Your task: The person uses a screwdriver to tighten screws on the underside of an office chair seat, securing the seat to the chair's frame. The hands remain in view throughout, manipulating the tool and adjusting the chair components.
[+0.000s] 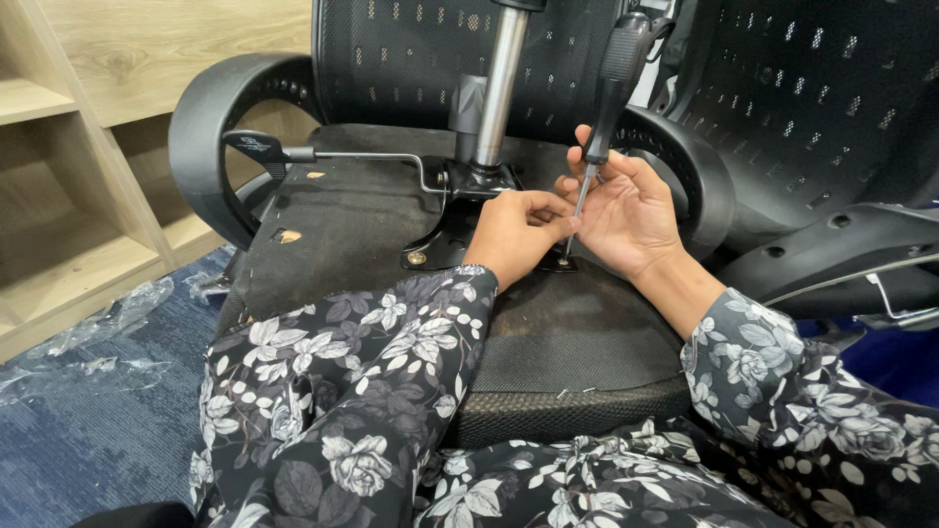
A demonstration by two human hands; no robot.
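My one camera sits on my head, looking steeply down and forward, close over my sleeves and the upturned chair seat [333,210]; its near edge lies low in view, wooden shelves [68,176] at left.

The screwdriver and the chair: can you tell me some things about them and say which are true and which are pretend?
1. The right hand holds a screwdriver with a black handle. True.
2. The screwdriver lies flat on the blue carpet. False: it stands nearly upright, tip down at the metal plate under the chair seat.
3. The left hand has its fingers near the screwdriver tip. True.
4. The chair stands the right way up. False: its underside faces up, with the silver post sticking up.
5. The sleeves are plain red. False: they are dark with pale flowers.
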